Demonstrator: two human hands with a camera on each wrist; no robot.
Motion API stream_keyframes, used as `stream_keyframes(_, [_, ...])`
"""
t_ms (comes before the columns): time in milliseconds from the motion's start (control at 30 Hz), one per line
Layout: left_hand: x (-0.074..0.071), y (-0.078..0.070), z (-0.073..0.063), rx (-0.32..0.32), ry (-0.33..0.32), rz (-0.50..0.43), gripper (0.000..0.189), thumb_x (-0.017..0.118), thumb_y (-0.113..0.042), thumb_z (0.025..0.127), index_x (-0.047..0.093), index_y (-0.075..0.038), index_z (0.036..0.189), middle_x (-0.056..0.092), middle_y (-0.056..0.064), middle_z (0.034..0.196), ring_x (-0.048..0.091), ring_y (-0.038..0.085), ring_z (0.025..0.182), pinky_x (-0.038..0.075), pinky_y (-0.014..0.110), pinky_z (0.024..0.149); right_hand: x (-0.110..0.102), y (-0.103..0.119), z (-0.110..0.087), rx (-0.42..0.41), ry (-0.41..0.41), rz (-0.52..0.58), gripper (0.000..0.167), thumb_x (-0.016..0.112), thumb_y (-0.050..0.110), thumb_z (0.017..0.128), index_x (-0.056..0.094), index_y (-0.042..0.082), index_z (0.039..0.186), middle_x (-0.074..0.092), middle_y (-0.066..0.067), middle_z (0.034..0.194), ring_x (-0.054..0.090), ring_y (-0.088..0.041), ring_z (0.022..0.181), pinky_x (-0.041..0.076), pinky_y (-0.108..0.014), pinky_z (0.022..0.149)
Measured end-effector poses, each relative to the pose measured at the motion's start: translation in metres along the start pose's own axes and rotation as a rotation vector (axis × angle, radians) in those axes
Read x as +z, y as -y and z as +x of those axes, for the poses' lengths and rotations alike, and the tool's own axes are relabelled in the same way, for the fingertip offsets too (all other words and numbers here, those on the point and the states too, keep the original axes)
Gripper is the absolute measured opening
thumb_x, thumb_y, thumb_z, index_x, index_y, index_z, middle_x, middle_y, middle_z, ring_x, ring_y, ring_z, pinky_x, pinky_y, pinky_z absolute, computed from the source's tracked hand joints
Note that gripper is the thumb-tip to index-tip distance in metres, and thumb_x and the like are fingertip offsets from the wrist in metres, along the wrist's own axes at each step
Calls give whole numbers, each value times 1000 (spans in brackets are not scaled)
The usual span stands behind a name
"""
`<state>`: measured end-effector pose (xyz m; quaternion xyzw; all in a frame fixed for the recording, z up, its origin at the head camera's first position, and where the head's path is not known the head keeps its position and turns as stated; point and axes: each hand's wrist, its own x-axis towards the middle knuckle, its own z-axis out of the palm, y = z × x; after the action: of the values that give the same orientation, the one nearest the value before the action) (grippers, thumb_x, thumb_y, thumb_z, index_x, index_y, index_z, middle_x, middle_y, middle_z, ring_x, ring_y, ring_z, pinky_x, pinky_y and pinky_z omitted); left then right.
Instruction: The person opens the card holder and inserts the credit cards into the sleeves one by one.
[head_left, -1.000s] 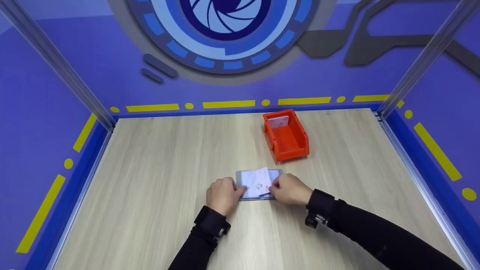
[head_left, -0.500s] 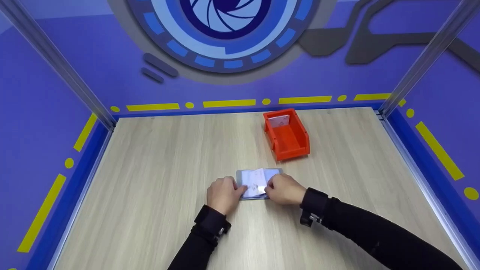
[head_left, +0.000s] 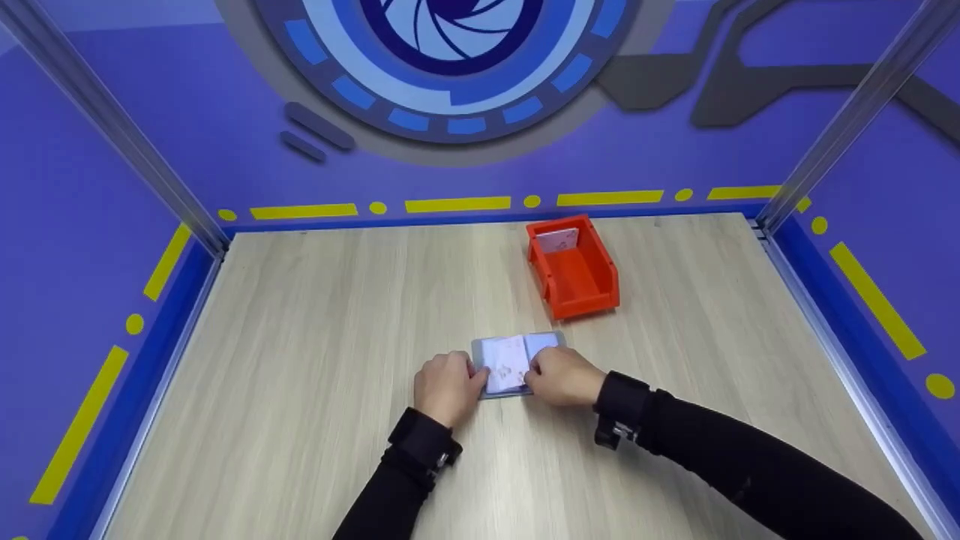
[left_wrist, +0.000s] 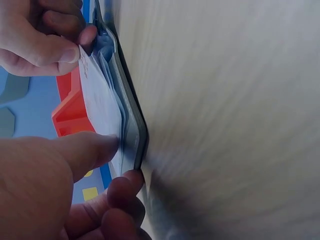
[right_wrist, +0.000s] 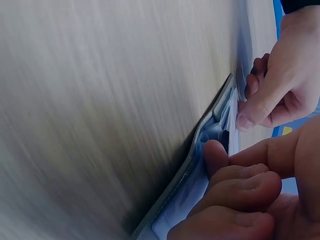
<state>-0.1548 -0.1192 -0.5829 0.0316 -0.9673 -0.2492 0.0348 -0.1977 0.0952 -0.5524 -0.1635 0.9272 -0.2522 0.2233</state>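
Note:
A grey card holder (head_left: 543,342) with clear plastic sleeves lies unfolded on the table. My left hand (head_left: 447,390) grips its left side, the thumb pressing on the sleeves and the fingers under the grey cover (left_wrist: 131,107). A white-pink card (head_left: 510,360) with small red marks lies over the left half. Its right edge is pinched between the thumb and index finger of my right hand (head_left: 564,377). From the right wrist view, the index fingertip reaches in between the card and the sleeves, and the other fingers curl beside it. The card's left end is partly hidden by the left thumb.
Behind the card holder stands a red open-front bin (head_left: 576,277), with a similar pink-patterned card (head_left: 557,241) leaning on its back wall. Blue panels (head_left: 187,135) enclose the wooden table (head_left: 322,315) at the back and both sides.
My right hand has moved a little left, taking the card with it. The card, tilted before, now lies straighter and flatter over the holder's left half. The left hand has stayed in place.

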Motion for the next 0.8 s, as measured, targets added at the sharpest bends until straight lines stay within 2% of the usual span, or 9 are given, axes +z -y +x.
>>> stream_keyframes(100, [0,0,0,-6,-3,1,39,84,-37,96,63,-18,68,62,-3,69,53,16,61,40,35,58,0,2,1,3,-1,-1,41,64,19,103,51,19,64,43,6,62,43,-14,57,34,-30,55])
stream_keyframes(300, [-2,-1,2,-21,13,-9,40,83,-39,97,64,-18,69,61,-4,68,52,16,60,38,34,58,2,6,2,38,-13,14,32,67,22,105,66,16,74,52,4,67,50,-14,60,40,-31,59])
stream_keyframes(400, [-2,-1,2,-23,14,-13,41,82,-40,98,63,-18,68,61,-4,68,52,16,60,38,34,58,1,8,1,21,-14,-4,35,65,21,105,63,17,70,50,5,64,50,-14,59,48,-38,72])
stream_keyframes(500, [-1,-2,1,-23,15,-10,43,81,-40,99,62,-17,68,61,-3,68,52,16,60,38,35,58,2,10,1,-1,0,-31,38,63,19,106,58,17,68,47,6,61,50,-15,58,48,-45,81])
stream_keyframes(567, [0,-2,1,-22,15,-8,43,80,-40,100,62,-17,68,61,-2,68,52,17,60,39,36,58,3,11,2,-17,5,-48,37,63,18,106,61,16,69,48,5,61,51,-15,59,46,-43,81])
stream_keyframes(600, [0,-3,1,-20,14,-7,43,80,-40,100,62,-17,68,62,-2,68,52,17,60,39,36,58,3,11,2,-20,8,-50,35,64,17,106,63,15,71,50,5,63,51,-16,60,44,-41,76])
stream_keyframes(700, [2,-3,1,-13,9,-2,43,80,-40,100,63,-16,69,63,-1,69,52,17,60,39,36,58,4,12,4,-38,15,-76,31,67,18,106,70,13,76,55,3,67,53,-17,64,43,-38,71])
stream_keyframes(800, [2,-1,0,-8,2,0,42,80,-40,100,63,-17,68,63,-1,69,53,17,60,40,36,58,5,11,4,-49,6,-100,33,70,20,106,72,13,74,58,3,67,54,-17,66,43,-40,75])
